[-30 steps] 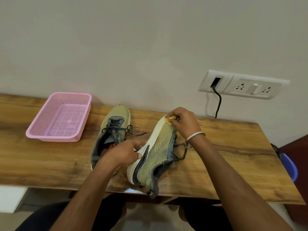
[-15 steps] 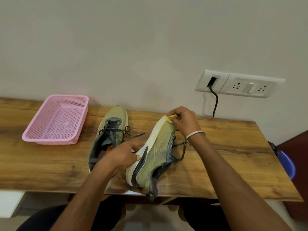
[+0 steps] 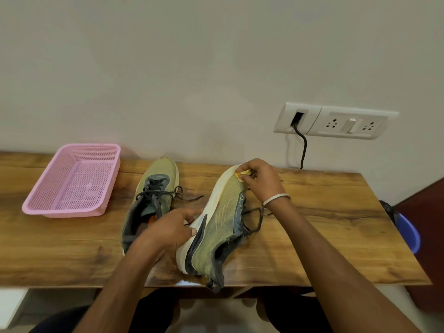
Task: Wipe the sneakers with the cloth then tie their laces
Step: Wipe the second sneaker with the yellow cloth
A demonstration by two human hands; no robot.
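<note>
Two olive-green sneakers with grey trim and dark laces sit on the wooden table (image 3: 324, 239). The right sneaker (image 3: 216, 227) is tipped on its side, white sole facing left, its loose laces trailing to the right. My left hand (image 3: 168, 231) grips its sole near the heel. My right hand (image 3: 258, 181) pinches a small yellow cloth (image 3: 243, 174) against the sneaker's toe; most of the cloth is hidden in the fingers. The left sneaker (image 3: 153, 195) lies flat beside it, laces untied.
A pink mesh basket (image 3: 72, 181) stands at the table's back left. A white wall socket panel (image 3: 336, 121) with a black cable hangs over the back edge. A blue bin (image 3: 408, 234) sits off the table's right end.
Both hands and the tipped sneaker stay almost where they were; the right hand with the cloth has shifted only slightly on the toe. The view has drifted a little.
</note>
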